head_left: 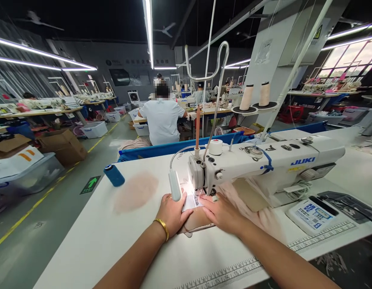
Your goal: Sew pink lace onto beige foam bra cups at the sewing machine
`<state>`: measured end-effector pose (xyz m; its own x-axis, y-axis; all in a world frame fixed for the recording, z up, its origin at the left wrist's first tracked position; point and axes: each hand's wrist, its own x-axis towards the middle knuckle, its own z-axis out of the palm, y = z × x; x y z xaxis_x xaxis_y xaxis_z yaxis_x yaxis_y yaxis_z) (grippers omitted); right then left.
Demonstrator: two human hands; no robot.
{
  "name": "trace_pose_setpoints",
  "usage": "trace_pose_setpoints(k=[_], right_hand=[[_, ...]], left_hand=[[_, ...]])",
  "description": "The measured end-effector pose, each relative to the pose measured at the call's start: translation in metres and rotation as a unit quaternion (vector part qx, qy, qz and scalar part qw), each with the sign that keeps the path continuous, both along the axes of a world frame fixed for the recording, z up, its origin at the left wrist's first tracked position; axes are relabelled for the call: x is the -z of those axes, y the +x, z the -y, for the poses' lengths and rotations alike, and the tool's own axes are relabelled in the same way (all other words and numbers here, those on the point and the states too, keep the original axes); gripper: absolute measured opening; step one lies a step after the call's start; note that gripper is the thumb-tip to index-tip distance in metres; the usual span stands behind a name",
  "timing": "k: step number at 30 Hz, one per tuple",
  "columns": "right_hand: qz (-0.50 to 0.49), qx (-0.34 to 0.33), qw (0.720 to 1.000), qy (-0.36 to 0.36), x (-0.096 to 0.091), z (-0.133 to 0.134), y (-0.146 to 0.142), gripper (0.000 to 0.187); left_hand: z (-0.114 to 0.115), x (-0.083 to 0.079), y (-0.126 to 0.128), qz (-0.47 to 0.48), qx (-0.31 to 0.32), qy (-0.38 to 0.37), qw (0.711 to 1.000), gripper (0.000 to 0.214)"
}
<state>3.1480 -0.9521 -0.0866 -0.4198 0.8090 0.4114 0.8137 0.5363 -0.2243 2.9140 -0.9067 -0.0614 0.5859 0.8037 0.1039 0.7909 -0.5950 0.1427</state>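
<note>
My left hand (174, 212) lies on the table at the left of the sewing machine's needle, thumb spread from the fingers, a gold bracelet on the wrist. It rests at the edge of a beige piece of fabric (198, 220). Across from it, my right hand (222, 210) presses its outstretched fingers down beside the presser foot. Between both hands a white label (189, 202) with dark print lies on the fabric under the needle of the white sewing machine (237, 164). A small lamp (174, 185) lights this spot and covers part of my left fingers.
A blue thread cone (114, 175) lies left on the white table (92, 228), near a sheer beige piece (136, 192). More beige fabric (264, 218) is bunched under the machine arm. A white box (312, 214) stands right, behind a ruler strip (234, 275). A person (163, 120) sits ahead.
</note>
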Motion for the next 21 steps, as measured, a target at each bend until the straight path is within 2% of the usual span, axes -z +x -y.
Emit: trace_pose_setpoints(k=[3, 6, 9, 11, 12, 14, 17, 21], right_hand=[[0.017, -0.017, 1.0, 0.011, 0.001, 0.004, -0.002, 0.031], [0.02, -0.064, 0.998, 0.0, -0.006, 0.016, -0.012, 0.028], [-0.049, -0.121, 0.991, -0.021, -0.016, 0.031, -0.03, 0.027], [-0.096, -0.17, 0.98, -0.039, -0.019, 0.039, -0.042, 0.032], [-0.108, -0.19, 0.975, -0.046, -0.019, 0.041, -0.047, 0.033], [-0.108, -0.212, 0.97, -0.048, -0.014, 0.045, -0.054, 0.03], [-0.09, -0.204, 0.974, -0.03, -0.005, 0.052, -0.055, 0.03], [-0.074, -0.199, 0.977, -0.013, 0.001, 0.057, -0.044, 0.031]], left_hand=[[0.013, -0.015, 0.005, -0.049, -0.025, -0.009, 0.998, 0.044], [0.037, -0.03, 0.004, -0.069, -0.035, -0.014, 0.997, 0.027], [0.064, -0.039, -0.004, -0.063, 0.009, -0.053, 0.997, 0.01], [0.074, -0.042, -0.012, -0.029, 0.053, -0.079, 0.995, 0.008], [0.074, -0.042, -0.017, -0.015, 0.06, -0.081, 0.995, 0.011], [0.069, -0.041, -0.028, -0.007, 0.036, -0.065, 0.997, 0.014], [0.055, -0.036, -0.047, -0.031, -0.029, -0.029, 0.999, 0.012], [0.047, -0.034, -0.06, -0.059, -0.067, -0.031, 0.996, 0.014]])
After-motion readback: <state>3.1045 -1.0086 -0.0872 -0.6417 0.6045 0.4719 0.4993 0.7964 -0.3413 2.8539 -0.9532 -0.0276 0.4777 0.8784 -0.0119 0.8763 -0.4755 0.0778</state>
